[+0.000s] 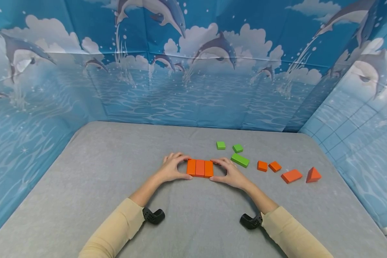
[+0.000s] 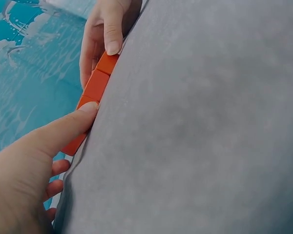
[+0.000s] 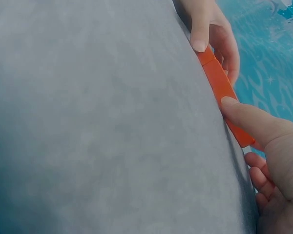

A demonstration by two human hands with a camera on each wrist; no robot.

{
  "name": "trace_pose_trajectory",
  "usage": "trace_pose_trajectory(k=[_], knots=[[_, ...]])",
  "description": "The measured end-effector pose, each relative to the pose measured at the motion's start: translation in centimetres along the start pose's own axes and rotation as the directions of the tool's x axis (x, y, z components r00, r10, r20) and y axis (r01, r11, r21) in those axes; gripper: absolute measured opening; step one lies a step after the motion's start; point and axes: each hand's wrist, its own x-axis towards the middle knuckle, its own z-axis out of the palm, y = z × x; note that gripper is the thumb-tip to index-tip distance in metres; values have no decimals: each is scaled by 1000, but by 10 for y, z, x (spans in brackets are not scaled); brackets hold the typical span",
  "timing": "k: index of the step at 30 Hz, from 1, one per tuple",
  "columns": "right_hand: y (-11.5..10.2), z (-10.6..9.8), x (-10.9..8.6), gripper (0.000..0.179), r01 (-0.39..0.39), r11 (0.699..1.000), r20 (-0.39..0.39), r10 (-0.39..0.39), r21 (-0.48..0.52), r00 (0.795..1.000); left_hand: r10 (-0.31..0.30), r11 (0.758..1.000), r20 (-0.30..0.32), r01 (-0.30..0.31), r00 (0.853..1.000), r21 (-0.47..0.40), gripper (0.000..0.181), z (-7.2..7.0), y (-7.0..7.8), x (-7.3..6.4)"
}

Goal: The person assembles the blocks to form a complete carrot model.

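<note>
Here we are, mid-counter (image 1: 84, 172), about halfway between its left and right edges: three orange blocks stand side by side, a left block (image 1: 191, 167), a middle block (image 1: 200, 168) and a right block (image 1: 208, 168). The left grip (image 1: 170, 170) has the left block, thumb at its near end, finger at its far end, spread wide enough to span its length. The right grip (image 1: 233, 176) mirrors it on the right block, just as wide, and the middle block sits between, touching both neighbours.

Look at the line-up! Each block's long axis runs from the near side toward the counter's far edge, while the row as a whole runs left to right, parallel to that edge.

From the head, we get the top faces, plus pieces out to the right: two small green blocks (image 1: 220, 145) and a longer green block (image 1: 240, 160) beyond the right grip, then two small orange blocks (image 1: 262, 166), a red-orange block (image 1: 291, 176) and a triangular block (image 1: 313, 175) toward the counter's right edge. The wrist views show none of those, but they bring us the thumbs pressed against the row's near faces, seams and all.
</note>
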Motion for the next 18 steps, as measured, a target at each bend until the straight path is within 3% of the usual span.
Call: trace_pose_trajectory(k=[8, 18], knots=[[1, 0, 0, 64, 0, 1000, 1, 0, 16, 1000, 29, 997, -11, -30, 1000, -66, 44, 0, -3, -1], [2, -3, 0, 69, 27, 999, 26, -28, 40, 999, 27, 996, -5, -28, 1000, -86, 43, 0, -4, -1]])
